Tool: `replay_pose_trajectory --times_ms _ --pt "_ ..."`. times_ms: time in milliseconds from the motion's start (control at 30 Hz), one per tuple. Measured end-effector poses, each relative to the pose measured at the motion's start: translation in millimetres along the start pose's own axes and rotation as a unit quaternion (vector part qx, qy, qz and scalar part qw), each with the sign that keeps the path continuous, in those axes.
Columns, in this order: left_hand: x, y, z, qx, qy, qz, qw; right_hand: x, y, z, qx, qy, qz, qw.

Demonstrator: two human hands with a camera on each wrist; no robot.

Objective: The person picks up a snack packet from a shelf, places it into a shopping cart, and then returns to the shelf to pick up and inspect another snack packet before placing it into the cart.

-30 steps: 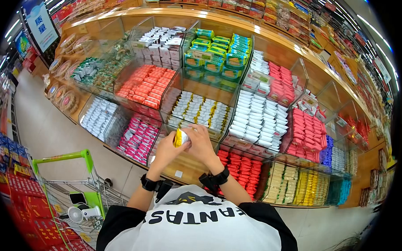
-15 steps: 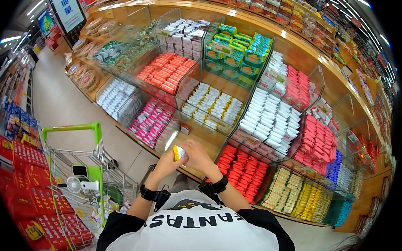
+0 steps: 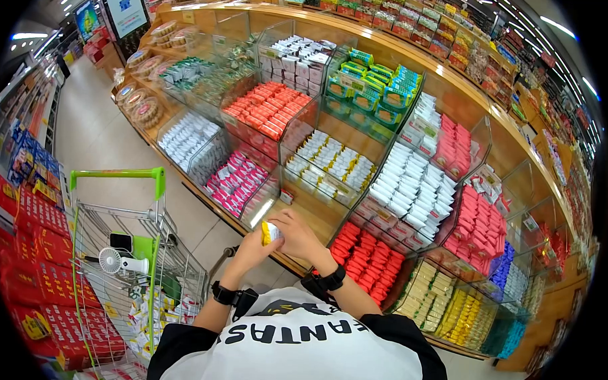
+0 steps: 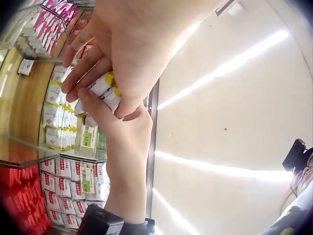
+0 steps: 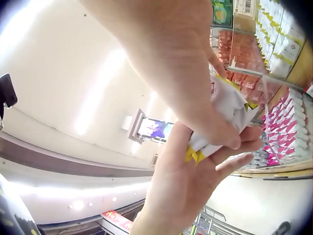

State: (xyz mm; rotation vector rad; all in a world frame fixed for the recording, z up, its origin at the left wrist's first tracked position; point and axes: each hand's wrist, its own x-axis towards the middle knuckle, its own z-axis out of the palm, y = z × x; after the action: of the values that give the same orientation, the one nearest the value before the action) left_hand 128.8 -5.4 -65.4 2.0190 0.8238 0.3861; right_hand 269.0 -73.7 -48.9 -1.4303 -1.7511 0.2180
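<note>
Both hands meet in front of the chest around small white-and-yellow snack packets. In the left wrist view two packets with yellow ends lie side by side between the hands. My left hand grips them from the left, its fingers extending past them. The right hand holds them from the other side; its thumb lies across them in the left wrist view. From the right wrist, a crinkled white wrapper with yellow edges shows, partly hidden by the hands.
A tiered wooden display with clear bins curves ahead, one bin holding similar white-and-yellow packets. Red packets fill a bin right of the hands. At left stands a cart with a green handle, carrying a white fan and several packets.
The head view has turned left, so the display shifts right and more of the cart shows. Both hands have drawn back from the bin towards the body, still holding the packets.
</note>
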Motion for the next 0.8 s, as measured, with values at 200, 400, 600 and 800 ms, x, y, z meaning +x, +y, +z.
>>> replay_pose_trajectory --times_ms 200,400,600,800 --pt "-18.2 -8.2 -33.0 0.006 0.039 -0.005 0.999 21.9 -17.7 23.8 0.007 -0.029 -0.014 0.999" --pt "-52.8 -27.0 -76.1 -0.019 0.070 -0.049 0.996 51.0 -52.2 61.8 0.045 -0.086 -0.036 0.995" --pt "-90.9 -55.3 -117.0 -0.033 0.100 -0.075 0.992 76.3 -85.7 104.1 0.059 -0.130 -0.087 0.986" --pt "-122.7 -77.6 -150.6 -0.017 0.125 -0.094 0.988 92.1 -113.8 146.9 0.063 -0.135 -0.128 0.980"
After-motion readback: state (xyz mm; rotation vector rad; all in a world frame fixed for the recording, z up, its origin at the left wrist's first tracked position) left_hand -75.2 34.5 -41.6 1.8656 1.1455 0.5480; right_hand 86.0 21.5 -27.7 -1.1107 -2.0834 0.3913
